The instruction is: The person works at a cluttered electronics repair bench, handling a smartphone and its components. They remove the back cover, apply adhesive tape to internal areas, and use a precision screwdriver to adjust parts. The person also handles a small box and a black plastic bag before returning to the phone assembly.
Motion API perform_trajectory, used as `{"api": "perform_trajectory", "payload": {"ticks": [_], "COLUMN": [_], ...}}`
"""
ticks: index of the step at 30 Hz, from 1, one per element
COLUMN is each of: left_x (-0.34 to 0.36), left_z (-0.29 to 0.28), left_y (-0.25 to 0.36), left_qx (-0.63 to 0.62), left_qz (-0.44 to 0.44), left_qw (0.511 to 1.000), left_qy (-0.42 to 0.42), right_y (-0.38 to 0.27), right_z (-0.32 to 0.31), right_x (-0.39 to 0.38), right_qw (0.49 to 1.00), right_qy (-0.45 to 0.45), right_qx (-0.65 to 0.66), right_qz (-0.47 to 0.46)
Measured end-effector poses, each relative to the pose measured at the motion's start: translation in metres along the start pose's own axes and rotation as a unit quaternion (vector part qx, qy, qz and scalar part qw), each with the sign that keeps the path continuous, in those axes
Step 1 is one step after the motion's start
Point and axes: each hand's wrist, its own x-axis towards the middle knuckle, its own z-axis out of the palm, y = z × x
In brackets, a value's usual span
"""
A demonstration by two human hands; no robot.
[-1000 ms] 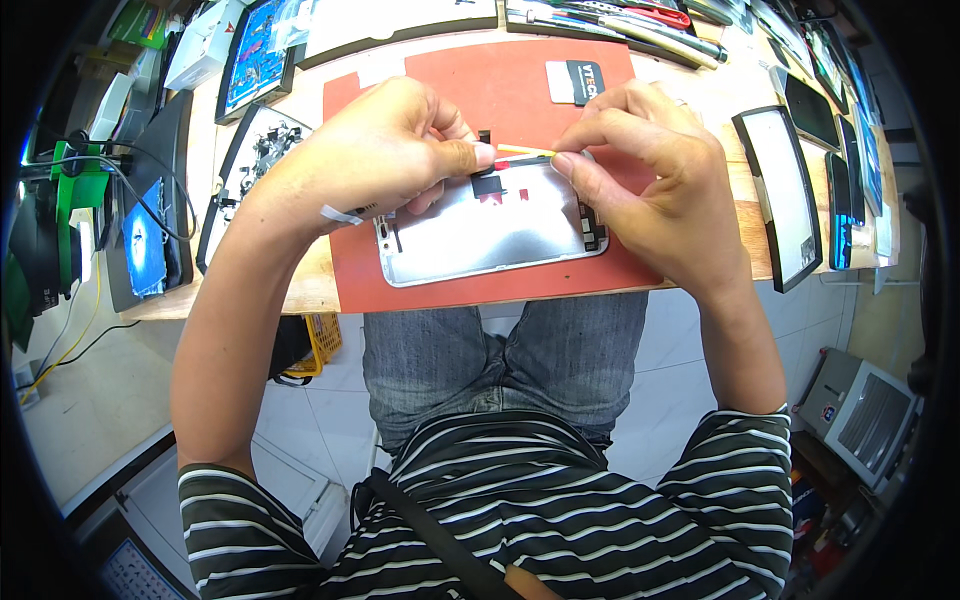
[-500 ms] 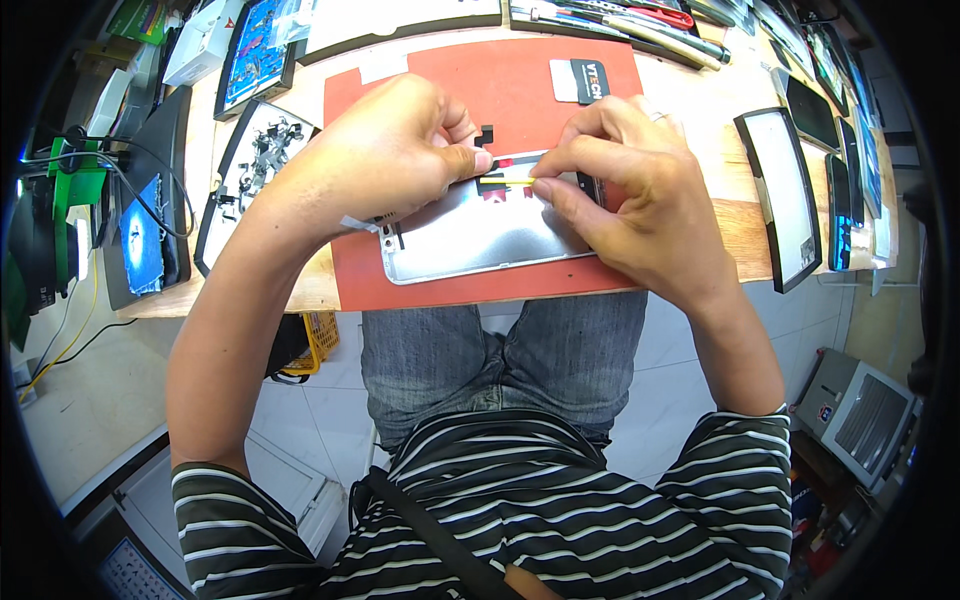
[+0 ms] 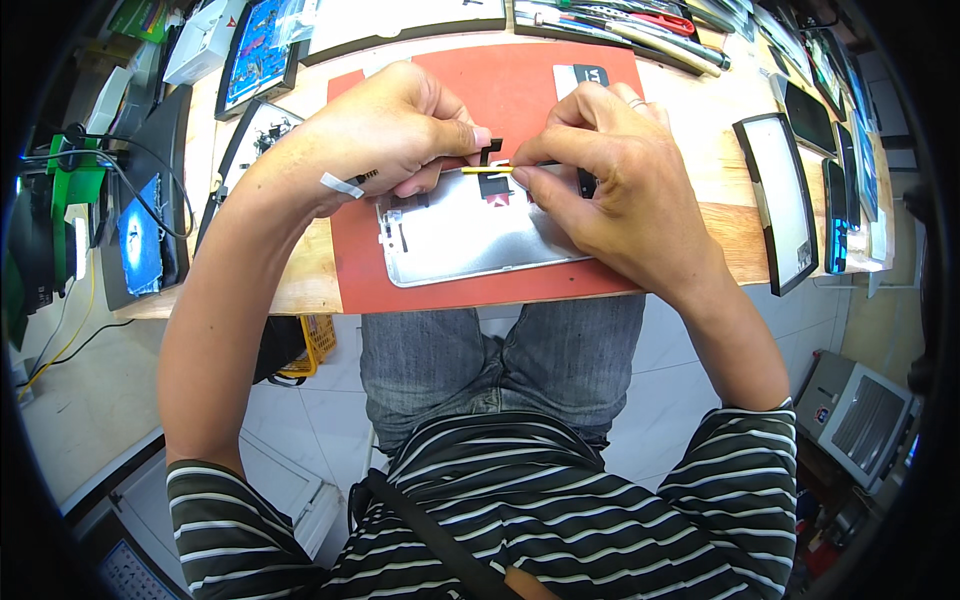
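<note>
Beneath everything, the pale wooden bench [image 3: 705, 100], with the red mat [image 3: 510, 90] laid over its near middle. On the mat, toward six o'clock, the silver panel [image 3: 480, 235], flat, long edges running roughly from nine to three, almost unmoved over the last second.

At the panel's half past ten, the left hand [image 3: 400, 125], fingers curled in and thumb folded toward them; now a little nearer twelve than half a second ago, thumb tip lifted away from the panel's far edge. At two o'clock, the right hand [image 3: 610, 170], thumb and forefinger closed in a pinch on the yellow stick [image 3: 485, 170], also shifted toward the left fingers and covering more of the card [image 3: 585, 78] at one o'clock.

Free end of the stick, over the panel a moment ago, now back at its twelve o'clock edge, pointing to nine. Just beyond, right beside the left thumb, the bent black strip [image 3: 491, 150]; impossible to tell whether pinched or merely touched. Judging by this shift, close work centred on the strip and that edge, rather than on the dark patch [image 3: 495, 186] just inside.
</note>
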Motion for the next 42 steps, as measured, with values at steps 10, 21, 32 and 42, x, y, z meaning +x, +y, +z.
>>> {"api": "perform_trajectory", "payload": {"ticks": [10, 21, 32, 42], "left_x": [-0.016, 0.006, 0.013, 0.017], "left_z": [0.014, -0.008, -0.012, -0.016], "left_y": [-0.018, -0.005, 0.015, 0.019], "left_qx": [-0.011, -0.005, 0.086, 0.100], "left_qz": [0.126, -0.024, -0.049, -0.062], "left_qw": [0.990, 0.999, 0.990, 0.985], "left_qy": [0.061, -0.046, -0.095, -0.129], "right_y": [-0.002, 0.001, 0.001, 0.002], "right_z": [0.001, -0.002, 0.003, 0.003], "right_x": [0.008, 0.005, 0.004, 0.001], "right_qw": [1.000, 1.000, 0.999, 0.999], "right_qy": [-0.005, -0.023, -0.003, 0.014], "right_qx": [0.007, 0.018, 0.044, 0.052], "right_qz": [-0.019, -0.002, 0.008, 0.003]}}
